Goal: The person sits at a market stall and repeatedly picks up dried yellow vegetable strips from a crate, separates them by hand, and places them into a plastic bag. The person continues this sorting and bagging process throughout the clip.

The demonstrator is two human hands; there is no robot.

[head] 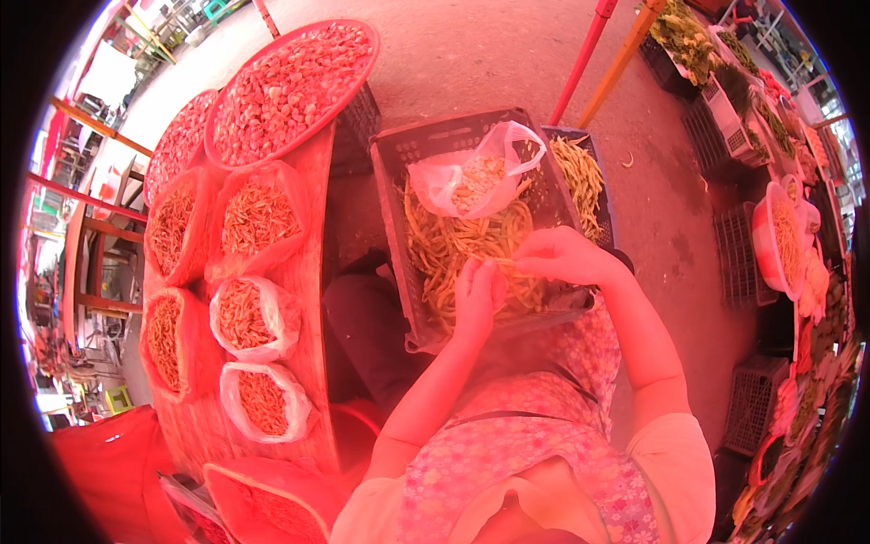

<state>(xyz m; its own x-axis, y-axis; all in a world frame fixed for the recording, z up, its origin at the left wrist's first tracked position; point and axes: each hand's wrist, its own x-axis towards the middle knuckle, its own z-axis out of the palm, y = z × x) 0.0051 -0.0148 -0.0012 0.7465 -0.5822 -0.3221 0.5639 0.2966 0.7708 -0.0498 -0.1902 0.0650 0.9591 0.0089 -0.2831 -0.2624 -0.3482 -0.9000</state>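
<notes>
A dark plastic crate (401,255) sits before me, filled with long bean pods (435,272). A thin plastic bag (435,180) holding pale shelled beans (479,178) lies open on the pods at the crate's far side. Over the near part of the crate, my left hand (478,292) pinches one end of a bean pod (499,261). My right hand (561,255) has its fingers closed at the pod's other end, close to the left fingertips. Parts of the fingers hide one another.
A wooden table (309,326) on the left carries bags of dried goods and a round tray (360,34) of small pieces. Another crate (607,183) with pods stands behind the right. Two poles (584,61) rise beyond it; vegetable stalls with baskets (737,255) line the right.
</notes>
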